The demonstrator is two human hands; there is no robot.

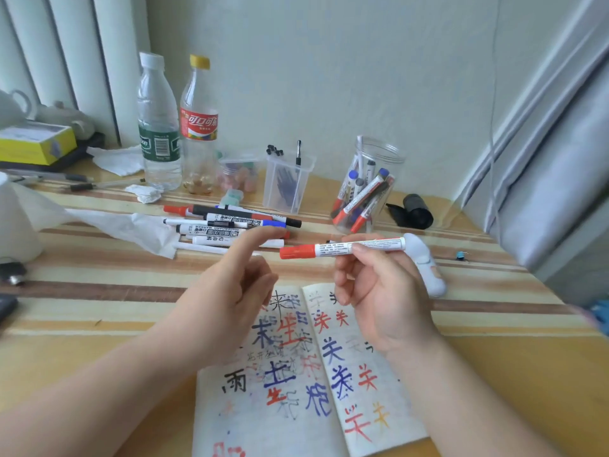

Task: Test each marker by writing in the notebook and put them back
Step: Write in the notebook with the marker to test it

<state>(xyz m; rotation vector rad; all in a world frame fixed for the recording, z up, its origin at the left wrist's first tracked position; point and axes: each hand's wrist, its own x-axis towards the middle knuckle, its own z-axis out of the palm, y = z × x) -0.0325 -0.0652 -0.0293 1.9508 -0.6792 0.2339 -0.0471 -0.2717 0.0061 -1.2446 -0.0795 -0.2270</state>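
Note:
My right hand (379, 291) holds a red-capped white marker (333, 249) level above the open notebook (296, 374), cap pointing left. Just left of the cap, my left hand (237, 285) hovers with fingers spread and nothing in them, index finger stretched toward the cap. The notebook pages are covered with red, blue and black characters. A pile of loose markers (227, 225) lies on the table behind my left hand. A clear jar (369, 186) at the back right holds several more markers.
Two plastic bottles (158, 127) and a clear pen cup (286, 183) stand at the back. White tissue (131, 225) spreads at left next to a paper roll (16, 222). A white device (425, 265) lies right of my hands, a black bag roll (412, 211) behind it.

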